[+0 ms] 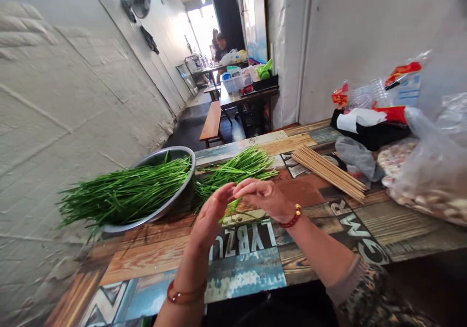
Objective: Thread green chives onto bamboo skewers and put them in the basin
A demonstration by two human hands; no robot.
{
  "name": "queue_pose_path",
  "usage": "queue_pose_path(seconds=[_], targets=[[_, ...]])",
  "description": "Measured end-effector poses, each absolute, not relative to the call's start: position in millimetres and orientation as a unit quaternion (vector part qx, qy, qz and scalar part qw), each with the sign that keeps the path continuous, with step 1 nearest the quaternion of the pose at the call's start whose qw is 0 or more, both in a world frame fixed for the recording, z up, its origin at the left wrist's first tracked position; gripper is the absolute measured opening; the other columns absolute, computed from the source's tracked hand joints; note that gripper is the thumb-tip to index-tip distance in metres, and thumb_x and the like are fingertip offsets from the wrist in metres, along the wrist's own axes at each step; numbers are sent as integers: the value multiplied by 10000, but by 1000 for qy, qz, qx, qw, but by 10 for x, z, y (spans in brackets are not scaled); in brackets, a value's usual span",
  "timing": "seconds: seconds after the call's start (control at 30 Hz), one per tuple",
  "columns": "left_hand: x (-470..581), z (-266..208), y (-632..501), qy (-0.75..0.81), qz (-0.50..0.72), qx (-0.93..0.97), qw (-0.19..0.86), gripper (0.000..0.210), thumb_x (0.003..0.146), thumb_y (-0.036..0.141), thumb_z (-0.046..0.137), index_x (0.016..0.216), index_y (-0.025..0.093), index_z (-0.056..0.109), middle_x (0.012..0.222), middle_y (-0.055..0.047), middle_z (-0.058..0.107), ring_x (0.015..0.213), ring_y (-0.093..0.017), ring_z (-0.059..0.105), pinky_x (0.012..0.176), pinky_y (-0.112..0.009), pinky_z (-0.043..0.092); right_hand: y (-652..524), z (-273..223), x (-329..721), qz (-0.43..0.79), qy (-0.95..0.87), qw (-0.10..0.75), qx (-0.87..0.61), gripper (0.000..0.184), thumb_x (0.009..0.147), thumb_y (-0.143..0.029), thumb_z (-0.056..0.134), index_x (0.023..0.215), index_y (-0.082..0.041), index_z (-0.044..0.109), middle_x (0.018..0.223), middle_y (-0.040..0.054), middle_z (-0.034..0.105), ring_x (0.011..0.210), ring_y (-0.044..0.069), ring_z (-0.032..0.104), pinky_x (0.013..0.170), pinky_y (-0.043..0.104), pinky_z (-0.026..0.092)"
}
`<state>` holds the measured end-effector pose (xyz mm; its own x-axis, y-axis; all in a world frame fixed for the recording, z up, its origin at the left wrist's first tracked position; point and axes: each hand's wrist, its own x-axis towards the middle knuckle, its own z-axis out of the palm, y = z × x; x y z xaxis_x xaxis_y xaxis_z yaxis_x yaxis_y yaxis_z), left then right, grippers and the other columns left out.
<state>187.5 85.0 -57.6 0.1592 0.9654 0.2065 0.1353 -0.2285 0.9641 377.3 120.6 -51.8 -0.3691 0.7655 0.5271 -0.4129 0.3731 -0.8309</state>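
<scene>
My left hand [211, 216] and my right hand [260, 196] meet at the fingertips above the table, fingers bent and close together. A few thin chives [235, 202] show between them, though the fingers hide most of the grip. Just behind my hands, a loose heap of chives [241, 166] lies on the table. To the left, a large metal basin [193, 164] holds a thick pile of chives [127, 190], whose ends hang over its rim. Some stray stalks rest on the tabletop below my hands.
Wooden skewers [328, 171] lie in a bundle on the patterned table [248, 273]. At the right stand a clear bag of pale pieces [430, 186], a grey plastic bag [359, 156] and packages. A white wall borders the left. Farther off are a bench [211, 122], tables and people.
</scene>
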Motion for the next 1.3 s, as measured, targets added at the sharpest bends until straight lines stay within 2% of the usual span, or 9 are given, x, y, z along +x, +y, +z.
queue_pose_path(seconds=[0.1, 0.23, 0.43, 0.53, 0.67, 0.83, 0.93, 1.1, 1.3], targets=[[1913, -488, 673, 418, 411, 607, 537, 691, 851, 673, 394, 1301, 168, 536, 786, -83, 667, 773, -215, 634, 766, -384, 510, 1240, -527, 3805, 447, -671, 556, -202, 140, 834, -347, 665, 889, -257, 757, 949, 34, 690, 918, 146, 625, 844, 295, 507], [1714, -347, 636, 550, 344, 611, 454, 476, 821, 534, 572, 1098, 153, 641, 553, 33, 502, 497, -94, 441, 510, -223, 379, 1293, -548, 3906, 401, -691, 560, -221, 123, 851, -286, 643, 877, -237, 753, 911, 28, 701, 887, 135, 630, 822, 275, 502], [1212, -6, 665, 677, 180, 712, 48, 383, 808, 483, 564, 1049, 212, 688, 826, -32, 661, 634, -143, 549, 623, -266, 437, 1348, -776, 3797, 355, -761, 484, -246, 143, 856, -201, 625, 922, -201, 751, 906, 37, 723, 867, 132, 640, 789, 245, 480], [1246, -136, 699, 660, 172, 730, -37, 370, 808, 429, 554, 1073, 209, 686, 1053, -93, 668, 883, -233, 623, 816, -362, 477, 1382, -975, 3701, 274, -816, 385, -334, 145, 844, -187, 627, 877, -218, 764, 882, 38, 728, 857, 153, 633, 812, 273, 457], [1711, -537, 891, 580, 306, 749, 88, 388, 876, 401, 482, 1161, 184, 632, 1193, -108, 636, 1120, -234, 581, 991, -391, 437, 1415, -1107, 3664, 195, -854, 312, -369, 181, 844, -181, 609, 928, -246, 756, 906, 33, 713, 876, 170, 607, 829, 287, 431], [2250, -871, 1301, 524, 374, 699, 311, 467, 852, 435, 527, 1197, 130, 605, 1087, -112, 691, 968, -216, 647, 888, -363, 499, 1514, -1053, 3785, 145, -838, 296, -435, 173, 859, -193, 580, 924, -197, 740, 881, 51, 699, 842, 174, 600, 770, 277, 428], [2291, -940, 1455, 516, 363, 710, 315, 439, 839, 446, 549, 1135, 138, 650, 1028, -91, 711, 936, -217, 646, 857, -340, 496, 1568, -1002, 3873, 147, -815, 331, -452, 168, 871, -202, 578, 915, -219, 739, 889, 27, 707, 853, 156, 604, 795, 267, 423], [2200, -1019, 1434, 519, 322, 725, 319, 405, 899, 413, 458, 1130, 136, 642, 754, -31, 700, 672, -162, 618, 647, -261, 476, 1577, -1020, 3877, 168, -800, 378, -435, 142, 875, -226, 601, 856, -222, 742, 871, 26, 712, 846, 145, 614, 817, 274, 436], [2241, -1067, 1329, 552, 251, 769, 203, 279, 930, 295, 411, 883, 179, 660, 850, -55, 696, 794, -167, 624, 704, -253, 418, 1745, -1174, 4131, 175, -725, 445, -495, 206, 877, -249, 554, 1030, -216, 689, 964, 48, 715, 865, 172, 644, 827, 317, 486]])
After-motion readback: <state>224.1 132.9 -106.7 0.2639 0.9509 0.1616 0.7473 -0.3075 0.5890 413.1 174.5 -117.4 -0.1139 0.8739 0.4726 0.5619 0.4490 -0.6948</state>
